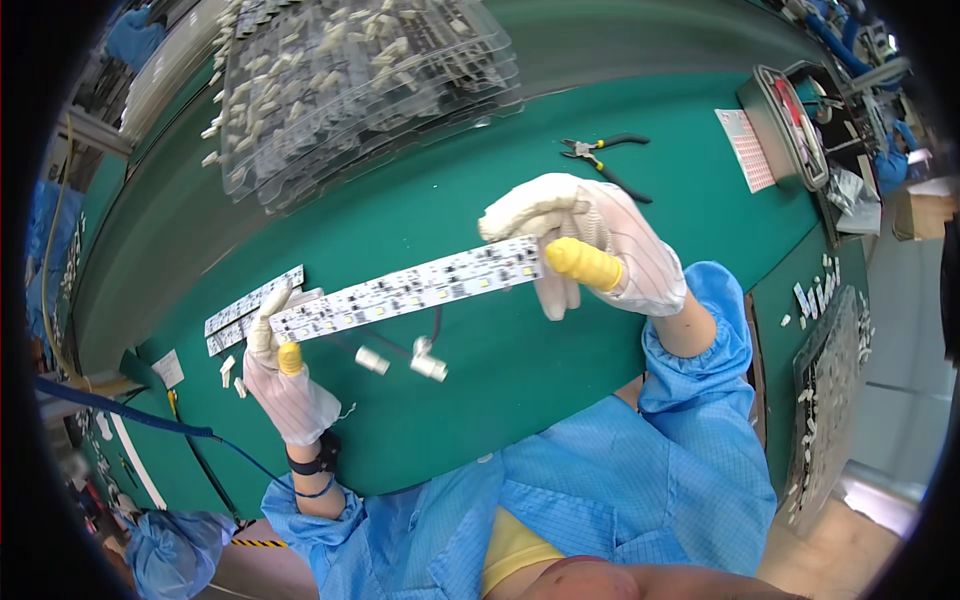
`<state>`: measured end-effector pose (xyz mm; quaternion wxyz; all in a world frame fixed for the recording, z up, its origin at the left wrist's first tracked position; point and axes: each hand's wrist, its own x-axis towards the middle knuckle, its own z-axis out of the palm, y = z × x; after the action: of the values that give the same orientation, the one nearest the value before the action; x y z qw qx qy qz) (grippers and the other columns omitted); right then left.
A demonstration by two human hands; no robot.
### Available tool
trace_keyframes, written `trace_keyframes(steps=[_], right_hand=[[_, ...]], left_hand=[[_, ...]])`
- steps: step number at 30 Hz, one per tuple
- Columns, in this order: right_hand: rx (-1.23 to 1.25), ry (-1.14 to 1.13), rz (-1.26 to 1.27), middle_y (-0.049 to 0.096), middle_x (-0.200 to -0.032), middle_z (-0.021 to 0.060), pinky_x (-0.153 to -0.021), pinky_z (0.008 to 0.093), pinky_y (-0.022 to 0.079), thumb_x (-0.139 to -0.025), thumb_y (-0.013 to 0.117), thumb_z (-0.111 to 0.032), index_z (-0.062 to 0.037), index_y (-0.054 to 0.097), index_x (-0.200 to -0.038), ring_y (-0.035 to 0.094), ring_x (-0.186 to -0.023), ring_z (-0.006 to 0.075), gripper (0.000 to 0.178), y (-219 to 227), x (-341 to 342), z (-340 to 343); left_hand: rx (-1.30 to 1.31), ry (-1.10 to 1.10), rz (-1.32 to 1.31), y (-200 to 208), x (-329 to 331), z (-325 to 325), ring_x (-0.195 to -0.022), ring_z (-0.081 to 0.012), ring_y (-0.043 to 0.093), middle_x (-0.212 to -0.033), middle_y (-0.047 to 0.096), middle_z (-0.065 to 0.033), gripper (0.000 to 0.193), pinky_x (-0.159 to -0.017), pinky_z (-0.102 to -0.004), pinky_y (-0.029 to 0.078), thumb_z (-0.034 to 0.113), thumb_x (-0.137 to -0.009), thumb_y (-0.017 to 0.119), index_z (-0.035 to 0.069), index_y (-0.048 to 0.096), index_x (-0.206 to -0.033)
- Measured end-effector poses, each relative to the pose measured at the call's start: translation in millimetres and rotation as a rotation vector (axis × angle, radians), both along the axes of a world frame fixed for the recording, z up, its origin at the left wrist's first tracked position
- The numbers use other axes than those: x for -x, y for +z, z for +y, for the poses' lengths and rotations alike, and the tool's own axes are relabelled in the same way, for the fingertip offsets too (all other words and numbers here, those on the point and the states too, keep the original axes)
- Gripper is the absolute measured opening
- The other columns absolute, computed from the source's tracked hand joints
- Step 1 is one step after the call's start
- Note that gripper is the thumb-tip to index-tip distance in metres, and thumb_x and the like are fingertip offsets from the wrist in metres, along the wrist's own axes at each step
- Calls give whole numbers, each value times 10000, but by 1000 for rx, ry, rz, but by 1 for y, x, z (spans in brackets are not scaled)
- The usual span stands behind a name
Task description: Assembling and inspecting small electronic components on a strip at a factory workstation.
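Note:
Between my two gloved hands a long white LED circuit board (405, 290) is held up over the green mat, tilted higher at its right end. My left hand (285, 375) pinches the left end, with a yellow finger cot on the thumb. The right end is gripped by my right hand (600, 245), whose thumb also wears a yellow cot. Dark wires with white connectors (430, 366) hang below the board. Two similar circuit boards (250, 305) lie on the mat just beyond my left hand, partly hidden by it. Small white connectors (228, 372) lie near them.
Stacked clear trays (370, 100) full of boards stand at the far left. Diagonal cutters (605, 160) lie beyond my right hand. A metal box (790, 125) sits at the far right, beside a red-and-white sheet (745, 150). A blue cord (130, 405) runs to my left wrist strap.

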<state>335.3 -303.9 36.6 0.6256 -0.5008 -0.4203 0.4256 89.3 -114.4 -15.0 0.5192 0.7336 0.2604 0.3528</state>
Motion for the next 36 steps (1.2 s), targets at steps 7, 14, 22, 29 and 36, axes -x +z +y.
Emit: trace_keyframes(steps=[7,14,22,29,36], right_hand=[[25,75,-4,648,-826,117,-456,182,427,-889,607,-312,32,527,-1154,585,-514,96,441,0,-2,1],[-39,-41,-11,628,-835,105,-393,177,418,-873,615,-193,38,535,-1133,568,-493,87,357,-11,0,5],[106,-96,5,601,-803,59,-405,149,399,-818,679,-381,53,520,-1129,547,-482,55,557,-15,-1,10],[214,-169,-61,545,-777,37,-424,146,347,-774,679,-510,20,508,-1136,467,-471,30,665,-15,1,17],[106,-68,-2,581,-853,101,-417,179,427,-757,728,-392,58,505,-1111,547,-489,75,614,-20,5,7]], left_hand=[[-34,5,152,-3,5,5,-890,-170,624,-993,664,-136,526,-808,-292,475,453,-944,461,-14,587,-1149],[111,48,-5,-6,15,4,-1000,-223,595,-1167,586,-183,583,-886,-320,470,339,-847,659,-81,490,-1215],[208,-157,-330,7,9,-10,-864,-249,639,-1064,593,-210,453,-756,-346,546,82,-844,645,-114,469,-1212],[59,-175,-103,2,25,-8,-908,-251,636,-1151,575,-189,485,-819,-340,508,203,-832,684,-90,519,-1183],[10,78,-19,10,5,0,-960,-145,591,-1106,626,-107,491,-862,-253,439,343,-900,587,-35,544,-1210]])
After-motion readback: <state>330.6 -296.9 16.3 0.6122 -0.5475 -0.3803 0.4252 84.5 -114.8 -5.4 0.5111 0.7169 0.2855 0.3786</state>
